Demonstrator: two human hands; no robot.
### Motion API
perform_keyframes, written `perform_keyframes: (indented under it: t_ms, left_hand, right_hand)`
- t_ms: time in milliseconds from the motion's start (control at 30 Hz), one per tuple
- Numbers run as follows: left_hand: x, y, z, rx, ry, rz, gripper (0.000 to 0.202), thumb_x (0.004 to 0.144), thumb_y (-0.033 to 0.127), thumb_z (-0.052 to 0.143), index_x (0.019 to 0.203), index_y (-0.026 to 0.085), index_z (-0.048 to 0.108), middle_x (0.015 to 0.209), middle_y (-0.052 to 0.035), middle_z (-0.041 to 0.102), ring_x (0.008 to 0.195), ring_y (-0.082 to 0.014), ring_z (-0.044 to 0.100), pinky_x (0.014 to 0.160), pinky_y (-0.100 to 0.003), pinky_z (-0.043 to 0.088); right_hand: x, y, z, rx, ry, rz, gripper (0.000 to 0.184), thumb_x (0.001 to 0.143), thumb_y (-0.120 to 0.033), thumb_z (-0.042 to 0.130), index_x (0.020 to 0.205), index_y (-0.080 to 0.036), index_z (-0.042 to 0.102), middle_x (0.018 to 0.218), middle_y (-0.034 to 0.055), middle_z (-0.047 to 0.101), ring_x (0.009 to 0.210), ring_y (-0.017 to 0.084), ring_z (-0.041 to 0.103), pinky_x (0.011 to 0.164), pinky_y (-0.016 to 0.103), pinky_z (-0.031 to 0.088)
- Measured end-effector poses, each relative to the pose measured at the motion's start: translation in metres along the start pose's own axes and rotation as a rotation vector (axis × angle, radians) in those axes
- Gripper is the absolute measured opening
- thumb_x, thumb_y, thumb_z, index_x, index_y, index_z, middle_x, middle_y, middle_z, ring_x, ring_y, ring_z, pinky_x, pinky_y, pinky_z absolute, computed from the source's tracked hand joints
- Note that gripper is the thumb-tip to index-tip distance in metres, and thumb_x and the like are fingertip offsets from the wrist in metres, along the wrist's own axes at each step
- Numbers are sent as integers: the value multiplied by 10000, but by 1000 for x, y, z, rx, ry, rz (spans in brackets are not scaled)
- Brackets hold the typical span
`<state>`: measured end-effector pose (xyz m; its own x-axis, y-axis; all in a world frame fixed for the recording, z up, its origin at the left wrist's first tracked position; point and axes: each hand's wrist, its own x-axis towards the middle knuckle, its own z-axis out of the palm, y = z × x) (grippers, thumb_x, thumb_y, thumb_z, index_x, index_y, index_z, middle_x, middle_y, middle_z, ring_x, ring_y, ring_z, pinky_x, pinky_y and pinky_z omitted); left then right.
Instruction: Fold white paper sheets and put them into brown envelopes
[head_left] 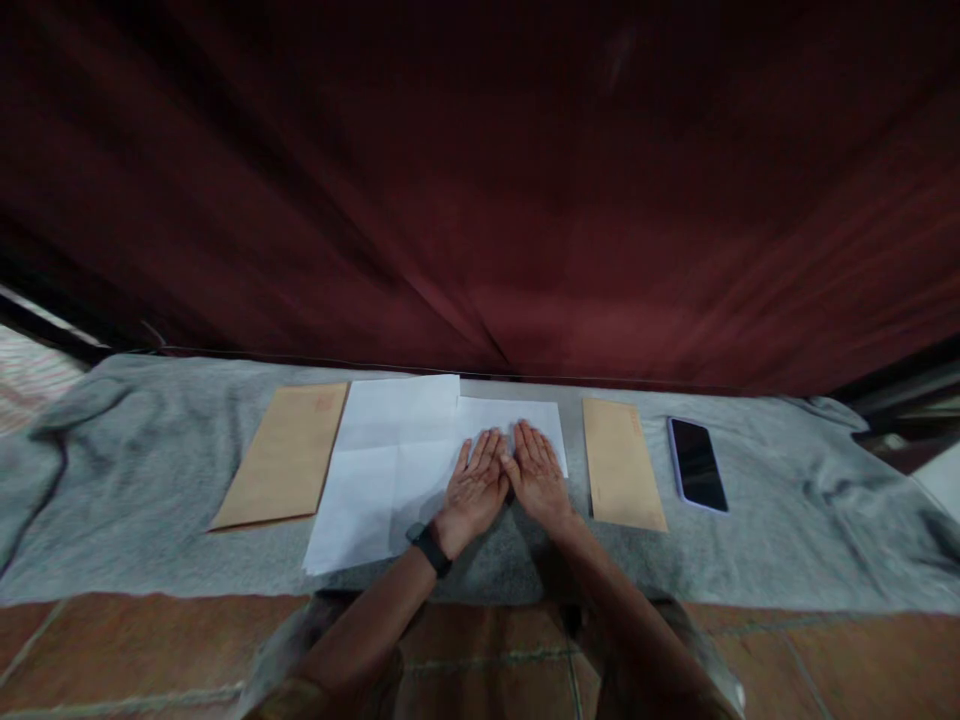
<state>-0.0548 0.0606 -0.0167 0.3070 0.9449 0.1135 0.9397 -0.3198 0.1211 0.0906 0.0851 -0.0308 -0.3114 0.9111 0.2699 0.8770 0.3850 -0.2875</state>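
Observation:
Both palms lie flat, side by side, on a folded white sheet of paper. My left hand, with a dark watch on the wrist, has its fingers stretched out over the sheet's left part. Thumbs meeting in the middle, my right hand rests on the right part, fingers extended. Left of them lies a stack of white paper with crease lines, its edge close to my left hand. The lower part of the folded sheet is hidden under my hands.
A larger brown envelope lies at the left of the paper stack. To the right are a smaller brown envelope and a phone with a dark screen. All rest on a grey cloth. Behind hangs a dark red curtain; terracotta tiles are in front.

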Motion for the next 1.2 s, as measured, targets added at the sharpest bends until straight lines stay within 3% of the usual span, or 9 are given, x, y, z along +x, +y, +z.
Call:
perform_keyframes:
  t_ms: [233, 433, 533, 667, 833, 1033, 1200]
  left_hand:
    - [-10, -8, -9, -2, 31, -115, 589, 1021, 346, 365, 1531, 52, 364, 1622, -166, 332, 1516, -259, 297, 1246, -435, 271]
    - [-13, -13, -14, 32, 21, -109, 592, 1023, 367, 368, 1529, 62, 377, 1608, -177, 355, 1506, -276, 319, 1236, -456, 278]
    - [-10, -16, -15, 38, 11, -91, 586, 1020, 378, 376, 1524, 80, 400, 1603, -182, 365, 1492, -295, 345, 1220, -471, 301]
    - [-9, -18, -15, 46, 4, -63, 559, 1019, 375, 385, 1512, 118, 436, 1606, -180, 361, 1486, -316, 353, 1203, -486, 319]
    - [-9, -17, -16, 58, 1, -64, 559, 1022, 371, 379, 1513, 112, 437, 1607, -190, 351, 1489, -322, 346, 1203, -491, 314]
    - [-9, -18, -18, 69, 29, -51, 540, 1020, 349, 371, 1499, 118, 464, 1593, -184, 383, 1472, -321, 378, 1194, -493, 325]
    - [-7, -25, -18, 62, 45, -5, 520, 1011, 356, 401, 1480, 154, 498, 1562, -162, 444, 1448, -303, 423, 1178, -483, 359]
  right_hand:
    - [-13, 22, -3, -122, 69, 22, 603, 1062, -420, 341, 1547, -61, 361, 1599, 183, 368, 1487, 299, 340, 1201, 475, 303]
    - [-21, 26, -16, -150, 40, 38, 563, 1055, -347, 351, 1507, -17, 414, 1569, 204, 415, 1464, 300, 374, 1195, 466, 316]
    - [-23, 32, -30, -180, 35, 51, 518, 1039, -289, 358, 1504, -77, 444, 1580, 167, 415, 1471, 304, 356, 1209, 508, 272]
    - [-25, 50, -47, -281, 35, 224, 496, 1025, -257, 351, 1488, -138, 483, 1607, 160, 371, 1493, 362, 289, 1196, 646, 157]
    - [-27, 66, -55, -307, -4, 394, 495, 1035, -306, 317, 1477, -179, 499, 1589, 164, 401, 1465, 385, 324, 1150, 716, 150]
    - [-32, 74, -60, -281, -70, 360, 511, 1042, -310, 283, 1507, -182, 451, 1596, 153, 392, 1444, 350, 362, 1157, 702, 152]
    - [-39, 84, -63, -279, -47, 310, 494, 1048, -308, 299, 1504, -193, 453, 1586, 141, 414, 1419, 351, 400, 1165, 708, 118]
